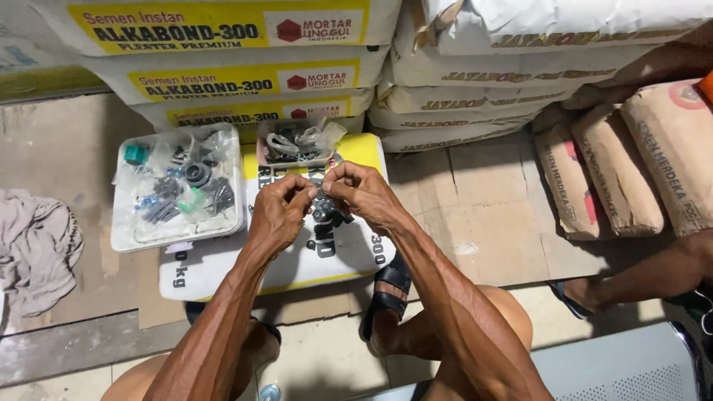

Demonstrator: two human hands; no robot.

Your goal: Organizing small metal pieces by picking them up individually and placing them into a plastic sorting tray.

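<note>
My left hand [278, 210] and my right hand [364, 194] meet over a white and yellow sack [223, 263] lying flat on the floor. Both pinch a small clear plastic bag [323, 212] that holds small black parts, the fingertips touching at its top. Left of my hands sits a white tray [126, 238] full of bagged black, blue and green parts. Just beyond my hands a smaller tray [297, 160] holds more clear bags with dark parts.
Stacked white sacks [245, 82] and pale sacks [483, 74] form a wall behind. Brown paper sacks [616, 171] lean at the right. Another person's foot and leg [631, 282] rest at the right. A grey cloth [33, 252] lies at the left; a grey perforated seat [616, 367] sits at lower right.
</note>
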